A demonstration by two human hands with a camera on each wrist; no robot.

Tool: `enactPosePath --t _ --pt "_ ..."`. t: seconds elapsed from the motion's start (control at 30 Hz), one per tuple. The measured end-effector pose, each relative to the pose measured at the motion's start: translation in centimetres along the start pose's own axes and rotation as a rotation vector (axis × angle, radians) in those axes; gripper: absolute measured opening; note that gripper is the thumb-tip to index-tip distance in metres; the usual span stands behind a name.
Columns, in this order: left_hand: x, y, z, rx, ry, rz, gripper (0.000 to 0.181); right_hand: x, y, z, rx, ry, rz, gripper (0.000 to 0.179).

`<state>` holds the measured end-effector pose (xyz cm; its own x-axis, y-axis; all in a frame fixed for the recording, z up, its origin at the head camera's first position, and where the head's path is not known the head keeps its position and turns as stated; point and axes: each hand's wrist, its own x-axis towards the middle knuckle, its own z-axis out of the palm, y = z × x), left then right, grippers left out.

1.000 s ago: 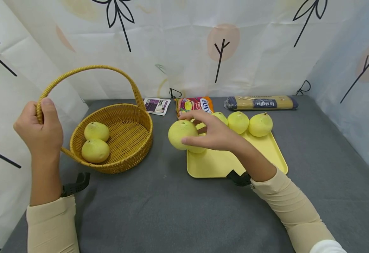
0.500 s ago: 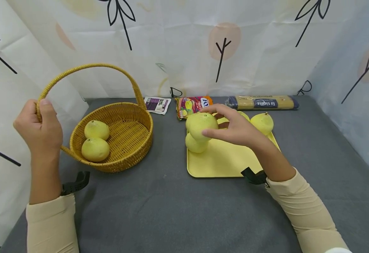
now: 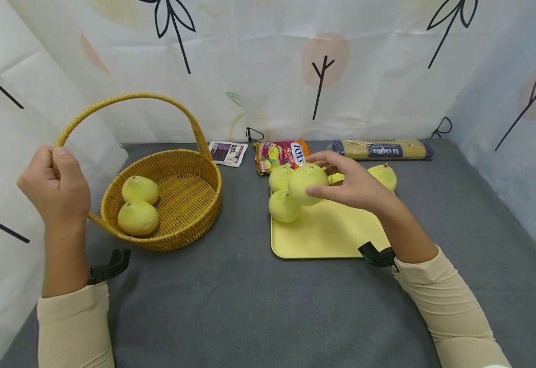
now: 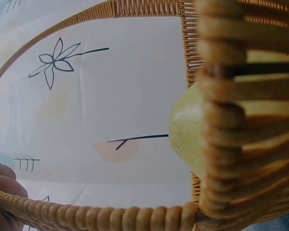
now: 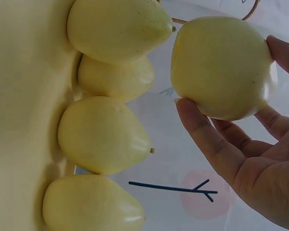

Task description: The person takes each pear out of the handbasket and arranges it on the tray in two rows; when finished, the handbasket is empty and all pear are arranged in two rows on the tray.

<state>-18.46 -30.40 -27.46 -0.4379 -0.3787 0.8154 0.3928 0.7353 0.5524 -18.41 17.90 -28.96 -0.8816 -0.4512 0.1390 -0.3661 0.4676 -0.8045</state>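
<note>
My left hand (image 3: 58, 189) grips the handle (image 3: 134, 96) of a round woven basket (image 3: 182, 239) at the left. Two yellow-green pears, a rear one (image 3: 140, 190) and a front one (image 3: 138, 218), lie against the basket's left side. Over a yellow tray (image 3: 327, 237), my right hand (image 3: 352, 185) holds a pear (image 3: 305, 185) between thumb and fingertips. The right wrist view shows this pear (image 5: 224, 67) raised beside a row of others. On the tray, a pear (image 3: 284, 207) and another (image 3: 280, 177) sit at the left, and one (image 3: 383, 176) at the right; my hand partly hides those between.
Behind the tray lie a Fox's candy bag (image 3: 280, 155) and a long pasta pack (image 3: 380, 149). A small purple and white packet (image 3: 228, 153) lies behind the basket. A patterned curtain (image 3: 258, 71) stands along the back of the grey tabletop (image 3: 231, 306).
My right hand has carried the pear rightward over the tray, uncovering the two pears at its left end. The left hand and basket stay in place.
</note>
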Motion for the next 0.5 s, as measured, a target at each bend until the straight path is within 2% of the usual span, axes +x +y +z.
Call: enactPosePath --t 0.27,0.5 --pt "0.0 0.1 0.1 0.007 0.018 -0.002 0.038 -0.1 0.8 -0.8 -0.09 -0.079 0.044 0.056" --pt "0.0 0.2 0.0 0.017 0.004 -0.036 0.038 -0.1 1.2 -1.0 -0.175 -0.128 0.09 0.056"
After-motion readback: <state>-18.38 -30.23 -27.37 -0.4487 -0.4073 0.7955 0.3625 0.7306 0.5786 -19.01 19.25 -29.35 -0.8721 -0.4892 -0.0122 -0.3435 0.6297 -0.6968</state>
